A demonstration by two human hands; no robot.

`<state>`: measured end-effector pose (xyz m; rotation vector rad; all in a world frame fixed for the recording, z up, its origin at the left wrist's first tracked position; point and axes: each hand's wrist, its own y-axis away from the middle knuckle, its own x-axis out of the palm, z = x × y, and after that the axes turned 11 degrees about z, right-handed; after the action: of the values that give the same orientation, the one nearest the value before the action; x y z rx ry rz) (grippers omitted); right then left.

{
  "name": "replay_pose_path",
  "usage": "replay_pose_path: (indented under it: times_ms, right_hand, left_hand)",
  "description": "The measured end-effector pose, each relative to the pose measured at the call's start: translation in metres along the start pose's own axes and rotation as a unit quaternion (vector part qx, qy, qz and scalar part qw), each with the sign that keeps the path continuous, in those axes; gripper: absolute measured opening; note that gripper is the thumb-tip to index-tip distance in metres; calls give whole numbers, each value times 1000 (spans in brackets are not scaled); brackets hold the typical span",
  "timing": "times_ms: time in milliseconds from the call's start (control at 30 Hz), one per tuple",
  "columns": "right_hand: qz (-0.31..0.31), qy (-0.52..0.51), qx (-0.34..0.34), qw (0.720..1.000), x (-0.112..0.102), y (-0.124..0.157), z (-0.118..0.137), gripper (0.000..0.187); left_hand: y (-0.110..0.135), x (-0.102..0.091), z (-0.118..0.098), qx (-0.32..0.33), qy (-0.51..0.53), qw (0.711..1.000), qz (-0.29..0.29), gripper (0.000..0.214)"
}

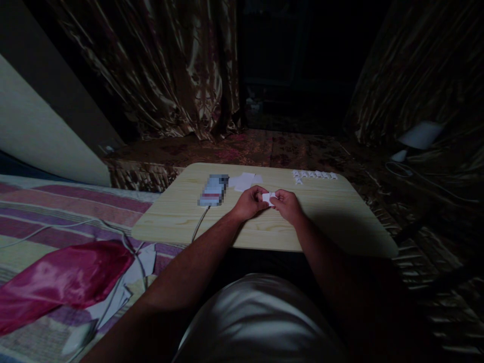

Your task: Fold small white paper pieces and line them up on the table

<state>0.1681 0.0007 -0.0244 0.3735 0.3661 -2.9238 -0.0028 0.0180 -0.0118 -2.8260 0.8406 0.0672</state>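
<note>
A small piece of white paper (266,197) is held between my two hands above the middle of the wooden table (174,222). My left hand (249,202) pinches its left side, and my right hand (288,204) grips its right side with the thumb across the front. The paper looks folded, though the fingers cover much of it. Beyond my left hand lie flat white paper sheets (245,181). Toward the far right corner, several small folded white paper pieces (315,174) form a row, with one more (298,180) just in front.
A phone (214,190), its screen blurred, lies on the table's left side with a cable (200,222) running off the near edge. A striped bed (124,206) at left bears a magenta cloth (71,272) and papers (115,300). A white lamp (421,135) stands at right.
</note>
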Motion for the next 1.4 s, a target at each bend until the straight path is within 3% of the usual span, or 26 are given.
replay_pose_path:
  times_ms: [233, 467, 933, 1267, 1400]
  right_hand:
    - [1, -1, -1, 1000, 1, 1, 2, 20]
    - [3, 35, -15, 999, 0, 1, 0, 19]
    - [0, 6, -6, 1000, 2, -1, -3, 23]
    - [-11, -75, 4, 997, -1, 0, 4, 24]
    - [-13, -66, 1, 998, 0, 1, 4, 22]
  left_hand:
    - [0, 1, -1, 2, 5, 1000, -2, 44]
    - [1, 1, 1, 3, 15, 999, 35, 46]
    - [0, 2, 3, 22, 10, 999, 46, 45]
    - [-3, -1, 0, 16, 62, 996, -55, 44]
    - [-3, 0, -3, 1, 90, 994, -61, 44]
